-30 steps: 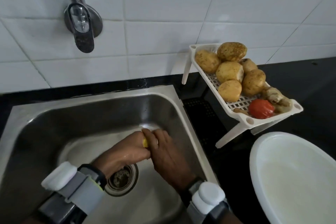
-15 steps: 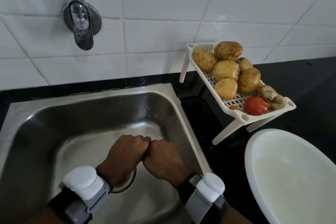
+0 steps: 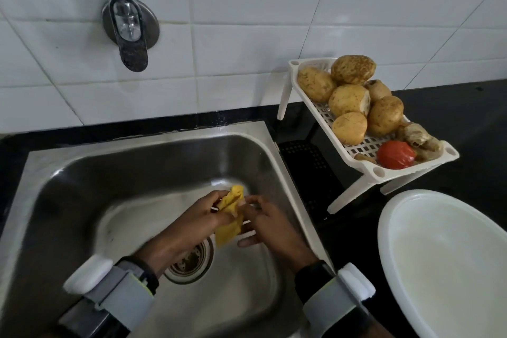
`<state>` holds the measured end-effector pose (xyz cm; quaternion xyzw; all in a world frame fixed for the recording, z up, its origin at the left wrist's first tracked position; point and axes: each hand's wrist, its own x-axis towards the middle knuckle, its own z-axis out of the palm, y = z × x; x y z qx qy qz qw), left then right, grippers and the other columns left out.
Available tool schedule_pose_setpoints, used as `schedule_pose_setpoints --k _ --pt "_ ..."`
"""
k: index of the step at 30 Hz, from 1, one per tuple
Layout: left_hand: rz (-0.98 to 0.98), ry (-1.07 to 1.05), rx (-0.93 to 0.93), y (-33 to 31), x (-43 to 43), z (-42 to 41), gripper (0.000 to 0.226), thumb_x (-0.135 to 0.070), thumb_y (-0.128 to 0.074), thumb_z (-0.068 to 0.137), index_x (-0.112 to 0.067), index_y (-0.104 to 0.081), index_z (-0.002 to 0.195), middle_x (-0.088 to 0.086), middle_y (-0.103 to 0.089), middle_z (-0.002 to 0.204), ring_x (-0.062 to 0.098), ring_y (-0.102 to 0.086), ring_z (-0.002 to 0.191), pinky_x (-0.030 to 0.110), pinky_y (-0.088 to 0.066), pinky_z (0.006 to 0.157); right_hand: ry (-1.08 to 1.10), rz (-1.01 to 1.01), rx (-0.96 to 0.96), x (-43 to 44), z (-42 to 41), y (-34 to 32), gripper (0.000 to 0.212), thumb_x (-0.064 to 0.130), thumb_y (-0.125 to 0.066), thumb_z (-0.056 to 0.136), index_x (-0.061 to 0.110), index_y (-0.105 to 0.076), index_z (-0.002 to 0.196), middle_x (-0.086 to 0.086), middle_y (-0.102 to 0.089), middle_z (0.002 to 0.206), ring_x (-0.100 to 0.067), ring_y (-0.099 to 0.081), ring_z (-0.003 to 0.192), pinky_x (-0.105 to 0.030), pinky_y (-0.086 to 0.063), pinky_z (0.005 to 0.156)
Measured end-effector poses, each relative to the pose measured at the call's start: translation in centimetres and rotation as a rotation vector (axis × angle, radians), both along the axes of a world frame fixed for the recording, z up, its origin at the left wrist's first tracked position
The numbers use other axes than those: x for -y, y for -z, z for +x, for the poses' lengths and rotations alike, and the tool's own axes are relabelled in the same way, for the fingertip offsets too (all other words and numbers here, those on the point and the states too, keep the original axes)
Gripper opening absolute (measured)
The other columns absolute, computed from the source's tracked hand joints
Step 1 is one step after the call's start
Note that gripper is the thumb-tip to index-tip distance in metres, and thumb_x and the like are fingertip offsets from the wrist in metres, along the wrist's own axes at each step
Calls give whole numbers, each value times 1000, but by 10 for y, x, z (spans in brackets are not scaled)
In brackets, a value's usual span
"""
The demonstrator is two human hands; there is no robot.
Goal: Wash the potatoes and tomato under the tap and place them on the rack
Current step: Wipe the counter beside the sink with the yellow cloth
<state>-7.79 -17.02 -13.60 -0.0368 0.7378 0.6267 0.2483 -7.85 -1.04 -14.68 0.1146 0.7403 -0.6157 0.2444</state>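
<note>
Steel sink [image 3: 137, 143]: both hands are low inside it, over the basin floor & just beyond the drain [image 3: 189, 261]. The left hand [image 3: 197, 223] has its fingers curled, pinching the upper part of a yellow cloth [image 3: 229, 230]. The right hand [image 3: 270, 225] meets it from the other side, fingers bent onto the cloth & thumb stuck out below. The cloth is folded, held btwn the two hands, clear of the sink bottom. Nothing else shows in the sink. Each wrist carries a grey band w/ a white block on it.

The tap [image 3: 129, 27] sits on the tiled wall above the sink's far-left part, w/ no water visible under it.

White slotted rack [image 3: 378, 171]: it stands on legs on the black desk [image 3: 466, 107], right of the sink. It holds the potatoes [image 3: 349, 100], heaped at its far end & touching each other, one on top of the pile. The tomato [image 3: 396, 154] lies at the near end by the rim. Some brownish knobbly bits [image 3: 419, 137] are just beside the tomato; can't tell what veg they are.

White basin [image 3: 444, 255]: it's near-right on the desk, just in front of the rack, w/ the inside bare white.
</note>
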Motion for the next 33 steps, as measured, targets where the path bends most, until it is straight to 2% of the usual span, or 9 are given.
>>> schedule_pose_setpoints --k 6,11,14,17,20,23,26,29,33 --pt "-9 -233 -168 0 2 2 9 -11 -66 90 -16 -72 94 1 -76 84 15 -73 78 17 -53 59 37 -2 -153 -4 3 0 30 17 -63 94 4 -60 120 -17 -73 95 -23 -73 81 -36 -61 67" --pt "121 -476 -106 4 10 -6 15 -11 -57 96 -16 -71 99 7 -73 99 27 -68 99 40 -57 84 68 -2 -225 -16 6 -9 20 17 -64 93 5 -69 109 -11 -75 85 -15 -71 67 -23 -54 59" --pt "200 -562 -119 0 4 -7 16 -10 -51 98 -17 -66 99 10 -68 104 29 -65 99 39 -57 72 83 65 -240 -22 8 -12 18 26 -64 94 15 -73 106 0 -75 84 -9 -68 72 -21 -51 63" --pt "135 -494 -252 -3 -4 -8 19 -11 -56 96 -27 -65 104 3 -65 103 23 -63 93 32 -55 60 28 129 -206 -23 10 -18 29 46 -54 96 24 -71 102 9 -71 87 -8 -65 82 -25 -53 70" --pt "144 -357 -286 -9 -11 -10 25 -10 -62 93 -31 -67 106 1 -69 101 21 -65 98 34 -57 68 -45 288 -311 -19 11 -22 42 57 -62 86 31 -63 118 18 -65 107 1 -60 99 -26 -52 88" --pt "200 -255 -245 -19 -19 -13 31 -7 -63 91 -28 -66 113 3 -73 103 19 -68 102 37 -57 83 -23 229 -403 -19 8 -24 30 39 -72 85 25 -66 111 17 -68 101 3 -62 94 -18 -50 80" --pt "343 -214 -179 -30 -20 -16 31 -2 -58 91 -18 -64 117 6 -74 94 18 -69 90 27 -56 73 46 154 -396 -25 5 -24 16 23 -73 87 18 -69 102 4 -71 96 -13 -67 86 -23 -55 74" --pt "511 -150 -83 -38 -25 -20 29 -1 -53 89 -10 -63 116 1 -73 87 12 -69 79 21 -55 64 143 101 -363 -27 6 -26 32 22 -74 86 20 -61 115 5 -68 106 -10 -68 86 -24 -57 68" --pt "526 -145 -96 -41 -29 -31 31 -7 -57 85 -10 -64 115 0 -70 93 6 -66 82 18 -54 66 304 43 -334 -34 9 -32 8 19 -62 95 14 -61 100 -8 -66 67 -14 -59 49 -32 -50 49"
